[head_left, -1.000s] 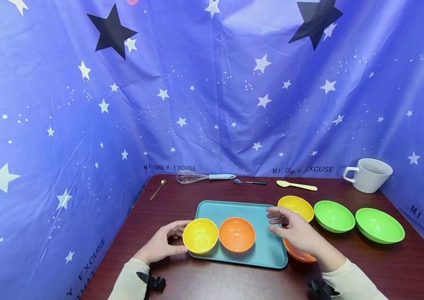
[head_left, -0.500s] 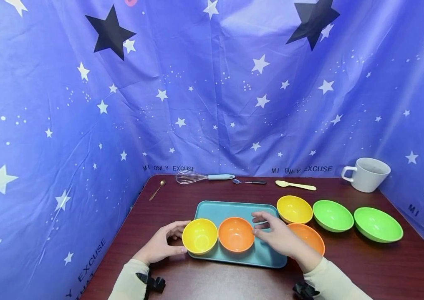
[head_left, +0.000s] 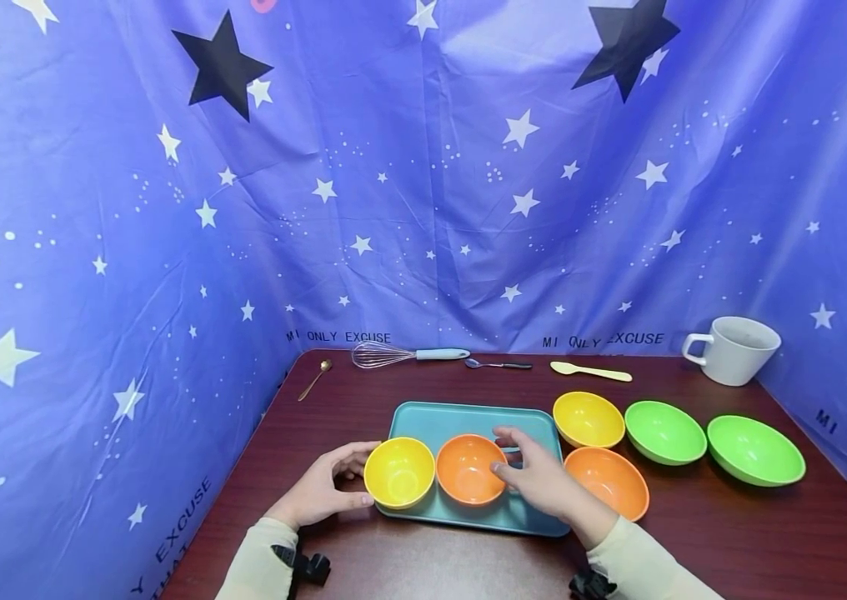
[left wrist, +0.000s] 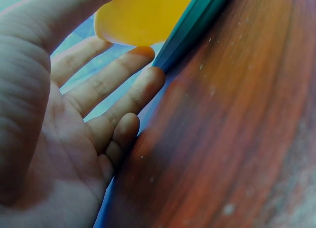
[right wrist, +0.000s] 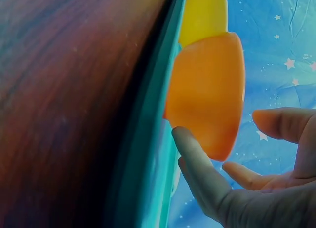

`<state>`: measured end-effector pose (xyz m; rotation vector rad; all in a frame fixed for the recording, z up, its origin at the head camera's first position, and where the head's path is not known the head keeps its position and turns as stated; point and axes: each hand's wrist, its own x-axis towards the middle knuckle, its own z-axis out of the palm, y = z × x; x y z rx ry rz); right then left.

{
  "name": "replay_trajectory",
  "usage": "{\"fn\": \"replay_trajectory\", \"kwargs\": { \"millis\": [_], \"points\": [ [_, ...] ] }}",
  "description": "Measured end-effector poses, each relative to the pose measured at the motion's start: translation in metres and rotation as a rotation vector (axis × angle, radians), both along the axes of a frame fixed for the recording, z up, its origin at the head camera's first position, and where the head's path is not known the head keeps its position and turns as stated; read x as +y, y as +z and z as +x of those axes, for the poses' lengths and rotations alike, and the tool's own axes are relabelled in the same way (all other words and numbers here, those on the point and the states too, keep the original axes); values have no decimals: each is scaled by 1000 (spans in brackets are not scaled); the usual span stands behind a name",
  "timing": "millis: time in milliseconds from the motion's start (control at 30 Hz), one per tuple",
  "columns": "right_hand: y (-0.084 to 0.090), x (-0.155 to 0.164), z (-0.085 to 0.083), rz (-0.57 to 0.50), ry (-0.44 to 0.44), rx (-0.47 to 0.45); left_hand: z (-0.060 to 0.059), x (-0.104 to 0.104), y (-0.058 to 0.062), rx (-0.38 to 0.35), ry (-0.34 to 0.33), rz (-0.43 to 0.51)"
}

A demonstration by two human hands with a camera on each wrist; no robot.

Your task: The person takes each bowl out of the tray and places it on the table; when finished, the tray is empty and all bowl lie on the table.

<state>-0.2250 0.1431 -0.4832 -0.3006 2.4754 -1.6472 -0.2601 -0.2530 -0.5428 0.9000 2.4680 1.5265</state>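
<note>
Between my left hand [head_left: 322, 487] and my right hand [head_left: 539, 482], a yellow bowl [head_left: 399, 472] and an orange bowl [head_left: 472, 469] sat side by side on a teal tray [head_left: 453, 419]. My left fingers were spread and loosely curved about the yellow bowl's outer side, probably cupped so to suit its round wall. My right fingers were also apart, the thumb by the orange bowl's rim and another fingertip low beside its wall, a pose that seemed fit for steadying it from outside. Whether either hand bore pressure, I could not tell. Just beyond my right wrist lay a second orange bowl [head_left: 609, 482], perhaps put there to leave the tray room.
</note>
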Motion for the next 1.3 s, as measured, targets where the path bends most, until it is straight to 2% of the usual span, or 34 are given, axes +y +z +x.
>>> {"fn": "replay_trajectory", "kwargs": {
  "millis": [267, 533, 733, 1067, 1300],
  "points": [
    [-8, -3, -2, -45, 1, -43, -1, 0, -1, 6, -8, 8],
    [-13, -3, -4, -133, 53, -78, -1, -1, -1, -1, -1, 5],
    [-15, -4, -5, -182, 60, -109, 0, -1, -1, -7, 1, 2],
    [-11, 1, -6, -193, 76, -130, 0, -1, 0, 0, -6, 2],
    [2, 5, -4, -198, 76, -104, 0, 0, 0, -4, -2, -2]
  ]
}}
